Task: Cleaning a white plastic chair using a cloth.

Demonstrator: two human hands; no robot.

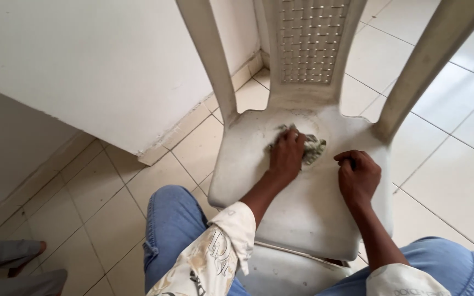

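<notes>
Cloth first: I see a crumpled, dirty grey-green rag (312,149) lying on the seat of an off-white moulded plastic chair (303,214), near the rear of the seat where a smudged ring of grime shows. My left hand (287,156) lies flat on top of the rag, fingers pressed down and bunched over it, so the cloth sticks out at the hand's 3 o'clock side and a little at 12 o'clock. My right hand (359,176) sits on the bare seat at roughly 4 o'clock from the rag, near it but not touching; it is curled into a loose fist with the knuckles up, and I cannot tell whether anything is inside it.

The chair has a woven-pattern backrest (310,41) at 12 o'clock and slanting arm supports on both sides. It stands on a floor of pale cream square tiles (100,214) with thin dark grout lines. A white wall block (83,60) with a chipped base fills the 10 o'clock part of the view. At 8 o'clock, another person's foot in a sandal below a grey trouser leg (12,260) stands well apart.

Both forearms reach forward from 6 o'clock, out of cream patterned sleeves (215,252), above blue denim knees (174,225).
</notes>
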